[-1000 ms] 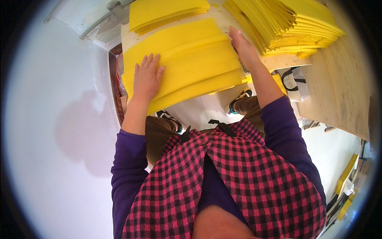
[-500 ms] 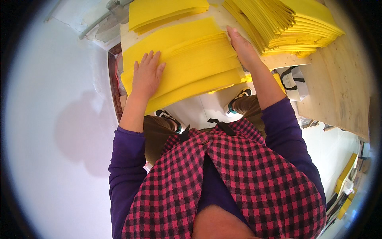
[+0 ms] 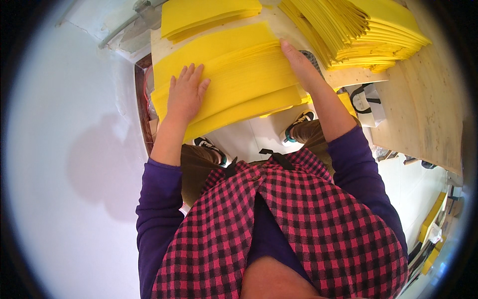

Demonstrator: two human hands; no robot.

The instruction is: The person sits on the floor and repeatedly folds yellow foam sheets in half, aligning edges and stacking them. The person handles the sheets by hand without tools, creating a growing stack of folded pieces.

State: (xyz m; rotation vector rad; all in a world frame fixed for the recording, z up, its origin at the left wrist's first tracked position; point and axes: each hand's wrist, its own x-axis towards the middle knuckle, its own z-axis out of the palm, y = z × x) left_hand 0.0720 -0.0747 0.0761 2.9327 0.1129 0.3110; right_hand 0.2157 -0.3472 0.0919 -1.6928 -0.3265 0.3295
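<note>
Both hands (image 3: 185, 94) (image 3: 298, 65) lie flat, open, apparently pressing the yellow sheet stack (image 3: 234, 74).

Right hand (image 3: 298, 65): fingertips tucked behind the edge of the yellow stack (image 3: 234, 79), so the grip there can't be read; left hand (image 3: 185, 94) lies flat on top and covers the sheets beneath its palm; far pile (image 3: 209, 12) is cut off by the top edge; fanned pile (image 3: 368, 35) runs out of frame too, upper right; table (image 3: 428, 114) mostly buried under yellow; shoes (image 3: 298, 122) half hidden by the stack's overhang; clutter at lower right (image 3: 430, 234) too small and warped to name.
</note>
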